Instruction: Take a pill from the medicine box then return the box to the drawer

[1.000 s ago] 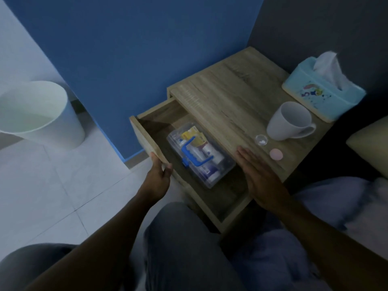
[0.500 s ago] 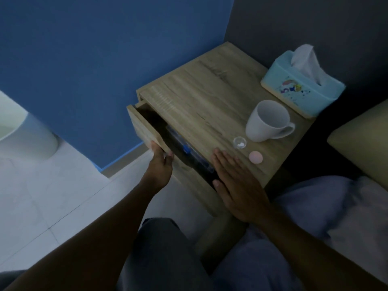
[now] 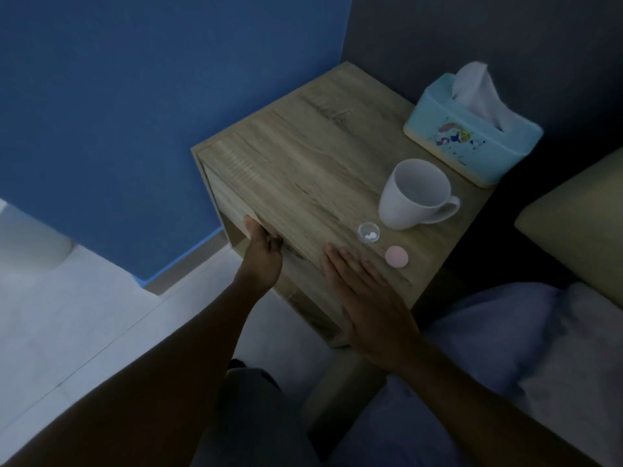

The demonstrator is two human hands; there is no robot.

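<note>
Shut now is the drawer (image 3: 232, 200) that stood half open half a second ago, its front flush with the cabinet and the medicine box hidden inside it, out of sight. At the left, the left hand (image 3: 261, 261) presses on the drawer's front edge, its fingers (image 3: 269, 239) hooked over the top lip, gripping the wood lightly. To its right, the right hand (image 3: 367, 298) lies flat on the near edge of the counter (image 3: 303, 156), its fingers spread and holding nothing. Just beyond its fingertips stands a small clear cup (image 3: 369, 232) with white pills (image 3: 370, 235) in it, and just beside that lies a pink round lid (image 3: 396, 256). Further right sits a white mug (image 3: 414, 198), upright, handle toward the bed (image 3: 556, 332), and behind it a blue tissue box (image 3: 472, 139). I judge the little cup to be very light, stiff and smooth, easily tipped by a careless knock; it is best pinched round its wall between thumb and forefinger and kept level. The pills look tiny and likely to roll if spilled.
</note>
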